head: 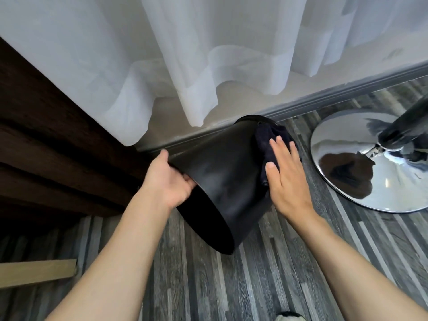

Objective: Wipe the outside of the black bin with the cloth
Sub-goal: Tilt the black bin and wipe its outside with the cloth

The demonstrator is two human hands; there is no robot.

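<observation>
My left hand (pixel 170 179) clamps the rim of the black bin (pixel 222 172), thumb outside, fingers curled inside the mouth. The bin is tipped, mouth toward me, base toward the skirting (pixel 324 98). My right hand (pixel 287 177), fingers flat and slightly spread, presses the dark cloth (pixel 269 144) against the bin's outer wall near its base. A chrome stand base (pixel 370 163) lies just right of that hand.

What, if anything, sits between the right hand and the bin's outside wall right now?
Only the dark cloth. The right hand lies flat on it, pressing it against the outer wall of the tilted black bin near its base. The left hand grips the bin's open rim directly; nothing else intervenes.
</observation>
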